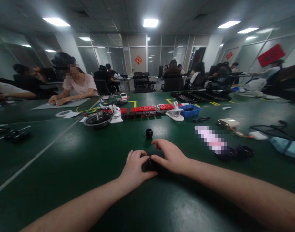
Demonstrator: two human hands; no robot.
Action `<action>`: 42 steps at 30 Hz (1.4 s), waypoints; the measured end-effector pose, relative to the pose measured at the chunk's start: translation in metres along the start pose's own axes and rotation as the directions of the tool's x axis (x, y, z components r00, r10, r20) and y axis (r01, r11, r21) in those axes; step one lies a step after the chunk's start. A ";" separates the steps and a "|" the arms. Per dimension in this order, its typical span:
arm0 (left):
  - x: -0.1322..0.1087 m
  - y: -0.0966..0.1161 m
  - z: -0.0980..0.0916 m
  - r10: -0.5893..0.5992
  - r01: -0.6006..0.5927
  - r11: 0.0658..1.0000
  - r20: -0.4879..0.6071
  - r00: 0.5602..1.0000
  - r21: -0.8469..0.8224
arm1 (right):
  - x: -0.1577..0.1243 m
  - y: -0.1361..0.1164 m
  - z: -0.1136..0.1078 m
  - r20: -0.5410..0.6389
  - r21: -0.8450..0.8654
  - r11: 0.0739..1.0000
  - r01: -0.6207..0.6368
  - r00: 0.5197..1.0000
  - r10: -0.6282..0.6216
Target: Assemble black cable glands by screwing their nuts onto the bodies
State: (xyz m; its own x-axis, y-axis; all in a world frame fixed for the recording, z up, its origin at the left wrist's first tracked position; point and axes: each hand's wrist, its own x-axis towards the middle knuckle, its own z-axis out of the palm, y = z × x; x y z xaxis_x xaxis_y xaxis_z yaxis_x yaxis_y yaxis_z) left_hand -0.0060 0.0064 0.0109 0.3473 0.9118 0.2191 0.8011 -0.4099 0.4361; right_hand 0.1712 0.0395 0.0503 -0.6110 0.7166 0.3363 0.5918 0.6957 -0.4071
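A small dark object [150, 164], mostly covered and too dim to make out fully, sits low at the table between my two hands. My left hand [136, 169] curves around its left side, thumb in front and fingers behind. On the other side, my right hand [170, 156] has its thumb tip at the object's top edge. The right fingers arch forward, spread from the thumb, with nothing visible in them. Just beyond my fingertips a black, round, ridged piece [149, 133] stands by itself on the green table [101, 161].
Across the table lie a red-and-black strip of blocks [143, 109], a metal bowl [97, 120], a white clamp [175, 112] and a blue bin [191, 110]. Black round parts [244, 151] and a light-blue pouch [286, 147] lie right. A co-worker [77, 82] sits far left.
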 end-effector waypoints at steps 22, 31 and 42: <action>0.036 -0.016 0.000 -0.020 0.021 0.997 0.018 1.000 -0.074 | 0.011 0.019 0.019 -0.116 -0.064 0.998 0.015 0.993 -0.023; 0.033 -0.016 -0.001 0.000 0.002 0.994 0.013 1.000 -0.105 | 0.010 0.007 0.017 -0.040 -0.140 0.990 -0.011 0.999 0.006; 0.031 -0.017 -0.001 0.016 -0.016 0.994 -0.003 1.000 -0.112 | 0.009 0.006 0.006 0.059 0.019 1.000 0.019 0.998 -0.020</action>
State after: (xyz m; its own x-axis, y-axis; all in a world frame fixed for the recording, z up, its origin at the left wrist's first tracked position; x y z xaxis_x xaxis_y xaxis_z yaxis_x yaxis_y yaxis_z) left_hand -0.0091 0.0415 0.0108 0.3588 0.9051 0.2283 0.7358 -0.4247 0.5274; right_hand 0.1659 0.0503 0.0454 -0.6527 0.6983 0.2940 0.5703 0.7082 -0.4162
